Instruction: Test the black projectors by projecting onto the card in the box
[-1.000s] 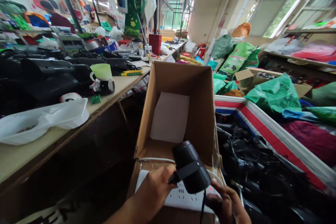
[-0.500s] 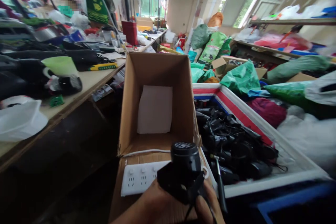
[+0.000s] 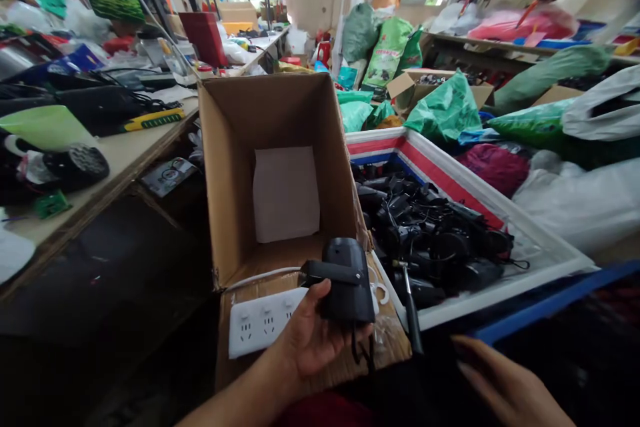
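My left hand [image 3: 320, 340] is closed around a small black hair dryer [image 3: 347, 283], with its folded part pointing left and a short dark cord hanging below. It is held above a cardboard surface, beside a white power strip [image 3: 265, 321] and just in front of an open cardboard box [image 3: 223, 180] with a pale sheet [image 3: 286, 193] at its bottom. At the lower right, my right hand [image 3: 500, 380] is apart from the dryer, fingers stretched out and slightly blurred, with nothing visible in it. A black-handled tool [image 3: 413, 317] leans at the crate's near corner, between my hands.
A white-rimmed crate [image 3: 540, 283] on the right holds a heap of black dryers and cords [image 3: 425, 227]. A cluttered workbench [image 3: 125, 153] runs along the left, with a light green cup [image 3: 50, 127]. Green sacks [image 3: 443, 110] and a white bag [image 3: 575, 193] lie behind the crate.
My right hand has let go of the hair dryer and moved right. The dryer has turned in my left hand, so its round grille no longer shows. The view has shifted right and down.
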`<state>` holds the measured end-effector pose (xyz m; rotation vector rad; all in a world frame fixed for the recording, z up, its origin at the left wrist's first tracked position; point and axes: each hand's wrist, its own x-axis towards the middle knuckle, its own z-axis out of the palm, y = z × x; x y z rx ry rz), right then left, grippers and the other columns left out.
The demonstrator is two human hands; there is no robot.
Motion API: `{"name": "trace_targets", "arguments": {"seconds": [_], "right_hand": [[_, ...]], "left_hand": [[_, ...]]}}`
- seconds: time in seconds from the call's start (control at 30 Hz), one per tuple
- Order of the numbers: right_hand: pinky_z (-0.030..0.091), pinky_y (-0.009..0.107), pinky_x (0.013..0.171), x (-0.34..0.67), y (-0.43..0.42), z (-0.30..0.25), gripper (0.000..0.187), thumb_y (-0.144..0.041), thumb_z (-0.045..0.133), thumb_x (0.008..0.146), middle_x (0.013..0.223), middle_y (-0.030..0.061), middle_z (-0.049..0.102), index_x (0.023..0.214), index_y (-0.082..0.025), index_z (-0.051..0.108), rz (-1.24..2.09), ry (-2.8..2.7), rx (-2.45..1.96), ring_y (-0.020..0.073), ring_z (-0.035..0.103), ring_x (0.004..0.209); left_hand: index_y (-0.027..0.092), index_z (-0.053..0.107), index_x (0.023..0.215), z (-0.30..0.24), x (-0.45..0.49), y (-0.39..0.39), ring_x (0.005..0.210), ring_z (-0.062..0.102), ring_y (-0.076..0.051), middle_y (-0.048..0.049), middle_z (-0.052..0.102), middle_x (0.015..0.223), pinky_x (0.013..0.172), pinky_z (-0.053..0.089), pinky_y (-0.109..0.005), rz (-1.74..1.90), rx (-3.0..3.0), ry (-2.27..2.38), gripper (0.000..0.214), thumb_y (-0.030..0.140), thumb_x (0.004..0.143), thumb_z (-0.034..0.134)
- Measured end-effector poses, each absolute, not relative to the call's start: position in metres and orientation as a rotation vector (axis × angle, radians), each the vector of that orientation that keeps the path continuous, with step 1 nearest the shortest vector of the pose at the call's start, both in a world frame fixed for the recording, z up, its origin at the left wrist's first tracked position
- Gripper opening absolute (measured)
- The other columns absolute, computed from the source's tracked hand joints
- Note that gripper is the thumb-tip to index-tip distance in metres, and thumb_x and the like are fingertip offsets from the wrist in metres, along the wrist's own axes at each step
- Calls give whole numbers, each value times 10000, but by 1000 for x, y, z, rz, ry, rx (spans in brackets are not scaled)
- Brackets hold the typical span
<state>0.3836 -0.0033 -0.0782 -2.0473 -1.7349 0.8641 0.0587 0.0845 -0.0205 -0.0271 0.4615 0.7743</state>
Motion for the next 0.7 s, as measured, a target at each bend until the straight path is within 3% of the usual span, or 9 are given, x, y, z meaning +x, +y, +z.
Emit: {"name": "trace_targets", "arguments": {"seconds": [0.1, 0.2, 0.27, 0.43, 0.6, 0.7], "right_hand": [[526, 355, 858, 335, 46, -73, 576, -494, 413, 823, 1063, 141, 698, 1236, -111, 530, 800, -1713, -2183, 263, 663, 974], [447, 475, 913, 303, 85, -86, 623, -443, 407, 848, 1140, 219, 645, 1327, -46, 434, 745, -1744, -2254, 345, 598, 1066], [447, 500, 870, 300, 99, -99, 620, -425, 446, 848, 1054, 222, 674, 1336, -43, 430, 776, -1744, -2290, 369, 606, 1024], [489, 314, 752, 316, 98, -109, 558, -364, 539, 832, 862, 104, 700, 1299, -68, 462, 888, -1700, -2285, 240, 665, 825], [429, 477, 843, 308, 79, -105, 486, -302, 415, 888, 1059, 254, 610, 1297, -44, 458, 794, -1510, -2348, 359, 608, 1003], [435, 481, 819, 302, 73, -110, 488, -203, 495, 814, 962, 231, 637, 1275, -46, 473, 871, -1369, -2310, 365, 622, 951]], "left_hand": [[7, 540, 1172, -21, 63, 83, 939, 638, -290, -184, 681, 1048, 874, 468, -398, 731, -14, 424, 666, 435, 696, 724], [-15, 564, 1143, -20, 63, 82, 912, 644, -285, -191, 688, 1012, 876, 459, -384, 690, 9, 414, 678, 490, 708, 683], [-13, 579, 1125, -19, 64, 82, 886, 649, -280, -184, 693, 983, 863, 460, -383, 676, 38, 422, 675, 511, 709, 667], [25, 612, 1062, -17, 70, 81, 835, 647, -261, -159, 703, 933, 804, 479, -384, 687, 106, 554, 599, 458, 666, 733], [111, 670, 928, -15, 76, 84, 780, 632, -221, -106, 711, 914, 743, 502, -355, 718, 195, 694, 447, 391, 602, 791], [151, 672, 873, -12, 75, 85, 782, 619, -200, -70, 703, 886, 744, 498, -327, 728, 268, 758, 373, 368, 596, 795]]}}
